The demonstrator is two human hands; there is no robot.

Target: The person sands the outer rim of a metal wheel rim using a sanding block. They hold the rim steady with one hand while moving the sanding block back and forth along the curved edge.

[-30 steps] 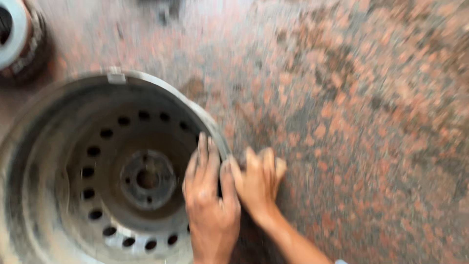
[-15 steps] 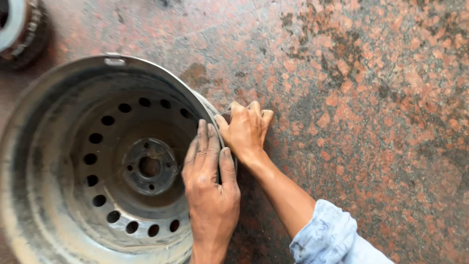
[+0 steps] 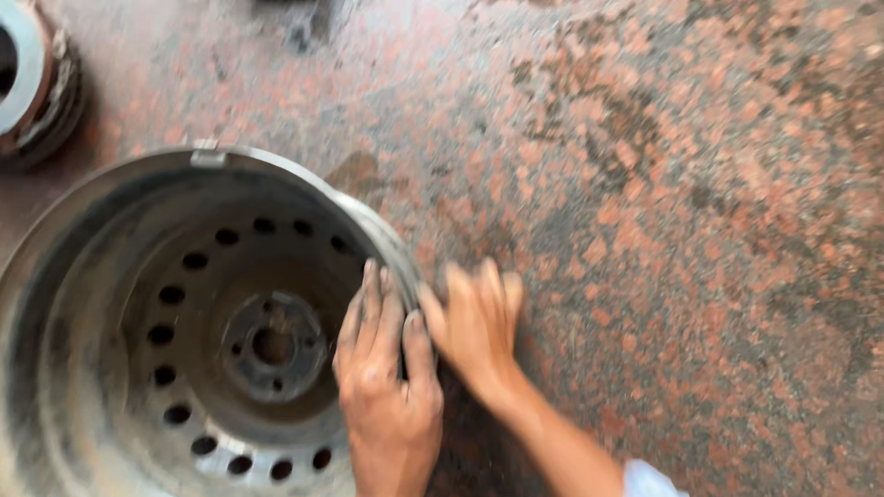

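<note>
A grey steel wheel rim (image 3: 120,230) lies flat on the speckled red stone floor, open side up, with a ring of round holes and a hub in its middle. My left hand (image 3: 382,364) rests flat over the rim's right edge, fingers together pointing up. My right hand (image 3: 474,322) presses against the outside of the same edge, just right of the left hand, fingers stretched and blurred by motion. Whether it holds anything is unclear. A small metal clip (image 3: 208,156) sits on the rim's far edge.
Another round metal part (image 3: 32,78) lies at the top left corner. A dark object (image 3: 304,23) is at the top edge. The stone floor (image 3: 691,230) stretches to the right. A light blue sleeve (image 3: 649,480) shows at the bottom.
My right hand has slid down along the outside of the rim's edge, nearer to me, and the view has shifted so the rim sits lower. My left hand stays on the edge.
</note>
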